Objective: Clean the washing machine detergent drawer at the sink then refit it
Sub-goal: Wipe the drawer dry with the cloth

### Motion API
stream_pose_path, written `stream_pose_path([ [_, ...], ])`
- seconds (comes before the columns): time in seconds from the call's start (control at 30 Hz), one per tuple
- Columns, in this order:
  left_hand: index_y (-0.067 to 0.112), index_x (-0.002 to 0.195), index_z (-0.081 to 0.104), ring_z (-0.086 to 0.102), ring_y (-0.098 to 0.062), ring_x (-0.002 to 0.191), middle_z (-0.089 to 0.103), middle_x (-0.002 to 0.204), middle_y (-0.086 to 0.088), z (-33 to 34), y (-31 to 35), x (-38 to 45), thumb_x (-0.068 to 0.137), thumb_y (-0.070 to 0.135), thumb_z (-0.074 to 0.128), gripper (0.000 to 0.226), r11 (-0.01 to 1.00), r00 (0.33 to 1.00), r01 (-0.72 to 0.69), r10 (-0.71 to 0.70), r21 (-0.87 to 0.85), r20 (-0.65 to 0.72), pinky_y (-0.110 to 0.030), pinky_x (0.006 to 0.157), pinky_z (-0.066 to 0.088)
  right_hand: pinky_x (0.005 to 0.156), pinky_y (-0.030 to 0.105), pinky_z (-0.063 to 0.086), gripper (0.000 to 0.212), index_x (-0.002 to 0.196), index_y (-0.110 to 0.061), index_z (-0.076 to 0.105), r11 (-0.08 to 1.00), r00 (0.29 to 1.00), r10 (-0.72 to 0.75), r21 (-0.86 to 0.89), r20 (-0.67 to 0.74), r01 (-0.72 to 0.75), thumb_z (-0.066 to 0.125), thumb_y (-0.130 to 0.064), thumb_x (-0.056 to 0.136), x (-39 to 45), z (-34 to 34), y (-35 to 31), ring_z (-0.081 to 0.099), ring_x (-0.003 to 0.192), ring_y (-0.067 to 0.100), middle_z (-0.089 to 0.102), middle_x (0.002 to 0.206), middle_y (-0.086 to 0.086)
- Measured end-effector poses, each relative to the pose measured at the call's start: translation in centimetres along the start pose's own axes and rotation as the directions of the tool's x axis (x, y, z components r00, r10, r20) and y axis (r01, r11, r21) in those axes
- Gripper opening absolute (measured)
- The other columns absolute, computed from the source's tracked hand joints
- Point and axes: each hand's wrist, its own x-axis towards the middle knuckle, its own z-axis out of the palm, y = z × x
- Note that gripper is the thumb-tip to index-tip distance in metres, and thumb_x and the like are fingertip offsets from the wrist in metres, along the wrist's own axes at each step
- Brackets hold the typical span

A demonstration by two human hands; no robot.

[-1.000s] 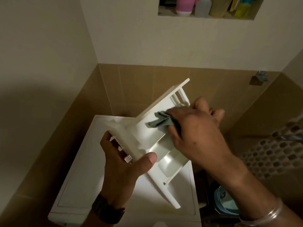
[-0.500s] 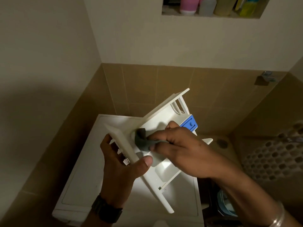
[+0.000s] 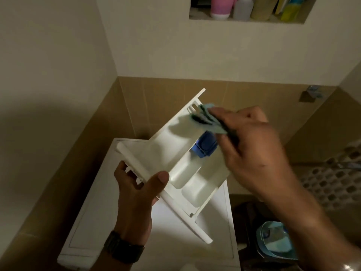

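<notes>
The white detergent drawer [image 3: 170, 153] is held tilted above the washing machine [image 3: 109, 227], its far end raised toward the wall. My left hand [image 3: 134, 196] grips its front panel, thumb on the upper face. A blue siphon cap [image 3: 205, 145] shows in a middle compartment. My right hand [image 3: 252, 151] holds a green cloth [image 3: 209, 120] pressed against the drawer's far end, near the slotted corner. The right hand is blurred by motion.
A wall niche [image 3: 248, 18] above holds a pink bottle [image 3: 222, 6] and several other bottles. A perforated basket [image 3: 336, 178] stands at the right. A blue-lidded container [image 3: 275, 241] sits on the floor beside the machine. A tap fitting [image 3: 310, 94] sticks out of the tiled wall.
My right hand has swept the cloth from the drawer's near compartment, by my left thumb, up to its far end. The blue cap is more exposed. My left hand keeps its grip.
</notes>
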Motion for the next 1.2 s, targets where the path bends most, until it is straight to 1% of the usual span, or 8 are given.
stream_pose_path([
  [0.1, 0.061, 0.122, 0.046, 0.072, -0.009, 0.104, 0.07, 0.125, 0.013, 0.7, 0.2, 0.1, 0.045, 0.042, 0.086, 0.088, 1.0, 1.0, -0.01, 0.01, -0.004, 0.013, -0.033, 0.07, 0.06, 0.078, 0.033, 0.05, 0.043, 0.132, -0.02, 0.067, 0.997, 0.995, -0.064, -0.045, 0.077, 0.067, 0.063, -0.007, 0.09, -1.2, 2.2, -0.7, 0.05, 0.094, 0.017, 0.065, 0.095, -0.023],
  [0.33, 0.012, 0.154, 0.037, 0.064, -0.042, 0.127, 0.062, 0.14, -0.02, 0.9, 1.1, 0.1, 0.045, 0.057, 0.102, 0.134, 0.997, 0.999, 0.026, -0.024, -0.078, 0.026, -0.058, 0.093, 0.057, 0.075, 0.031, 0.052, 0.046, 0.128, -0.037, 0.069, 0.903, 0.948, -0.056, 0.422, 0.313, -0.086, 0.058, -0.005, 0.097, -3.8, 3.3, -3.9, 0.061, 0.093, 0.015, 0.07, 0.098, -0.012],
  [0.47, 0.033, 0.149, 0.043, 0.065, -0.028, 0.127, 0.067, 0.139, 0.0, 1.1, 1.3, -0.1, 0.043, 0.054, 0.101, 0.123, 0.993, 1.0, 0.013, -0.01, -0.114, 0.027, -0.06, 0.099, 0.051, 0.078, 0.05, 0.062, 0.037, 0.125, -0.021, 0.073, 0.657, 0.95, 0.191, 0.686, 0.248, -0.311, 0.058, 0.003, 0.1, -2.0, 0.4, -3.5, 0.072, 0.092, 0.03, 0.078, 0.107, 0.0],
  [0.63, 0.044, 0.136, 0.049, 0.071, -0.019, 0.117, 0.073, 0.127, 0.009, 0.9, 1.5, -0.4, 0.04, 0.052, 0.098, 0.108, 0.987, 0.999, 0.03, -0.025, -0.159, 0.034, -0.038, 0.083, 0.062, 0.087, 0.008, 0.047, 0.037, 0.128, -0.025, 0.067, 0.988, 0.969, 0.128, 0.117, -0.211, -0.105, 0.06, -0.011, 0.095, -0.1, -2.5, -0.8, 0.062, 0.101, 0.003, 0.064, 0.112, -0.023],
  [0.7, 0.039, 0.14, 0.05, 0.071, -0.017, 0.115, 0.073, 0.126, 0.008, 1.1, 1.6, -0.6, 0.036, 0.056, 0.099, 0.116, 0.981, 0.999, 0.04, -0.032, -0.188, 0.044, -0.031, 0.078, 0.062, 0.087, 0.0, 0.037, 0.039, 0.128, -0.021, 0.066, 0.997, 0.99, 0.073, -0.028, -0.123, -0.077, 0.06, -0.012, 0.09, -0.3, -1.4, -0.5, 0.053, 0.102, 0.006, 0.055, 0.105, -0.021],
  [0.87, 0.035, 0.141, 0.052, 0.067, -0.025, 0.12, 0.071, 0.127, 0.004, 1.2, 0.8, -0.9, 0.029, 0.054, 0.1, 0.124, 0.971, 0.995, 0.102, -0.094, -0.216, 0.045, -0.035, 0.079, 0.062, 0.072, 0.023, 0.046, 0.034, 0.129, -0.017, 0.06, 0.997, 0.999, 0.012, -0.075, -0.039, -0.015, 0.057, -0.017, 0.095, -1.9, 1.0, -1.0, 0.05, 0.088, 0.013, 0.03, 0.094, -0.033],
  [1.03, 0.024, 0.147, 0.051, 0.056, -0.041, 0.135, 0.064, 0.141, -0.01, 0.7, -0.2, -0.4, 0.05, 0.038, 0.078, 0.101, 0.951, 0.99, 0.144, -0.141, -0.273, 0.029, -0.061, 0.096, 0.052, 0.073, 0.036, 0.055, 0.03, 0.127, -0.017, 0.059, 0.997, 0.997, -0.048, -0.063, 0.058, 0.051, 0.057, -0.012, 0.098, -3.1, 2.0, -2.2, 0.05, 0.087, 0.018, 0.043, 0.085, -0.016],
  [1.2, 0.016, 0.156, 0.041, 0.056, -0.042, 0.136, 0.056, 0.149, -0.021, 1.0, 0.2, -0.1, 0.049, 0.046, 0.097, 0.124, 0.958, 0.994, 0.106, -0.1, -0.265, 0.033, -0.047, 0.091, 0.059, 0.067, 0.012, 0.04, 0.032, 0.121, -0.04, 0.054, 0.99, 0.961, -0.044, 0.143, 0.274, 0.005, 0.048, -0.021, 0.096, -5.0, 2.5, -3.7, 0.049, 0.089, 0.005, 0.043, 0.092, -0.023],
])
